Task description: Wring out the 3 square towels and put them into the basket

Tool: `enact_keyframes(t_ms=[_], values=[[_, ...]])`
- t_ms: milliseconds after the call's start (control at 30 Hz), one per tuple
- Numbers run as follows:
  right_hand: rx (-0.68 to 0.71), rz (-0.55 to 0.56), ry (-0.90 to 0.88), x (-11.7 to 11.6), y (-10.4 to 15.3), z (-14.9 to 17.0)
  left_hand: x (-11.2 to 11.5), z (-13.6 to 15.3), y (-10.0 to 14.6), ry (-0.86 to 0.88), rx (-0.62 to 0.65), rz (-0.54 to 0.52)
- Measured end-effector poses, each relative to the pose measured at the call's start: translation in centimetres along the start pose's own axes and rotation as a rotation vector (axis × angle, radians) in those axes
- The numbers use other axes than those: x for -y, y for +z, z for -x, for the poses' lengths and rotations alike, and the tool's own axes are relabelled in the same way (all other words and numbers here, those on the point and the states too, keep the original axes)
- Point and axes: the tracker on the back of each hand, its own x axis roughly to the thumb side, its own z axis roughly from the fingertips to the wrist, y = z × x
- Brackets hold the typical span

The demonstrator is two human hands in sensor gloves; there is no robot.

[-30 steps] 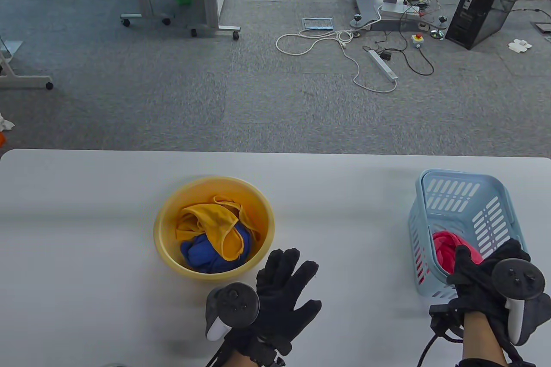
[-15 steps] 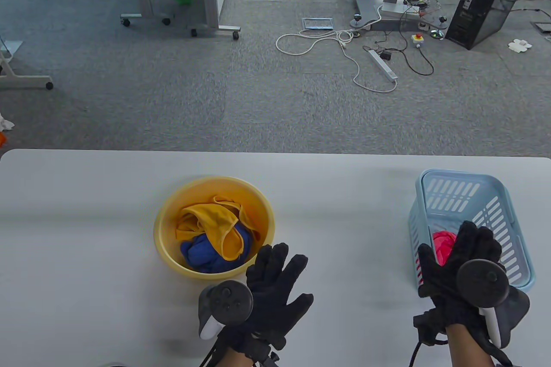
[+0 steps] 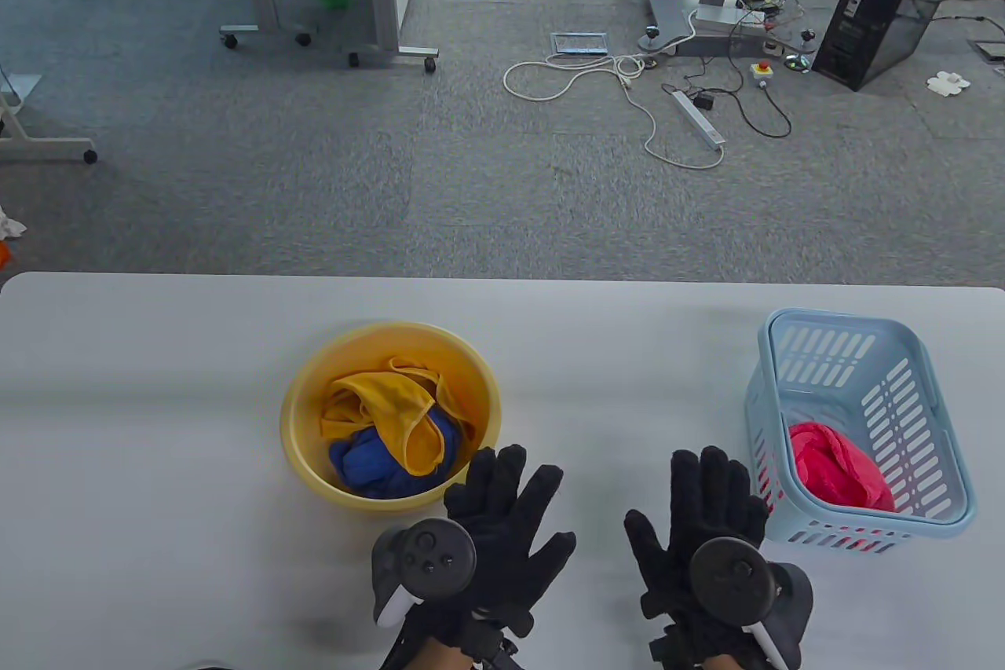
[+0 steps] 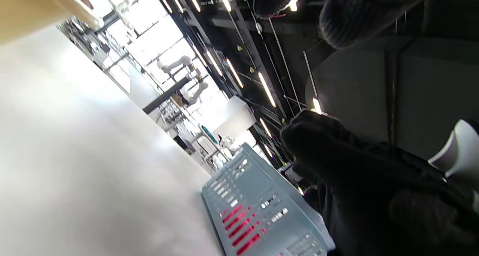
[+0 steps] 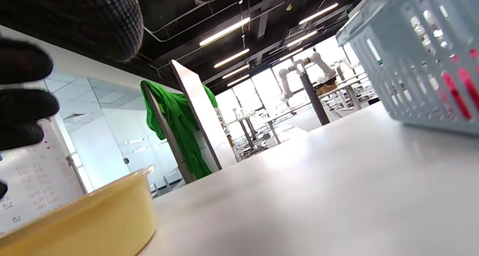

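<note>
A crumpled pink towel (image 3: pixel 838 463) lies in the pale-blue slotted basket (image 3: pixel 934 387) at lower right, yellow towel (image 3: pixel 392 407) and blue towel (image 3: pixel 369 464) bunched in the yellow basin (image 3: pixel 298 419) left of centre, each grip, left hand (image 3: pixel 502 536) and right hand (image 3: pixel 699 529), spread flat and empty over the tabletop (image 3: pixel 157 387).

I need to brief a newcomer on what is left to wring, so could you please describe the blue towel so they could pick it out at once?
On the white table, find the round yellow basin left of the pale blue basket. The blue towel lies bunched at its bottom, partly under a yellow towel. Its dark blue colour sets it apart.
</note>
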Motion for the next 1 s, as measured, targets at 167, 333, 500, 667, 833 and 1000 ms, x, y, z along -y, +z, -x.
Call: enact_keyframes(t_ms=[167, 333, 500, 667, 833, 1000], values=[[-0.001, 0.005, -0.028, -1.8, 0.3, -0.4, -0.1, 0.6, 0.0, -0.008, -0.032, -0.011], [-0.001, -0.024, -0.033, -2.3, 0.1, -0.5, 0.7, 0.8, -0.1, -0.044, -0.052, 0.013], [-0.008, -0.041, -0.051, -2.0, 0.1, -0.2, 1.6, 0.8, -0.1, -0.092, -0.063, 0.038], [-0.008, -0.063, -0.079, -1.5, 0.0, 0.0, 2.6, 0.3, 0.2, -0.154, -0.057, 0.058], [0.006, -0.049, -0.115, -0.5, 0.2, 0.0, 4.1, -1.1, 0.1, -0.227, -0.026, 0.077], [-0.001, -0.046, -0.138, 0.0, 0.2, 0.4, 3.6, -1.9, -0.4, -0.297, -0.034, 0.088]])
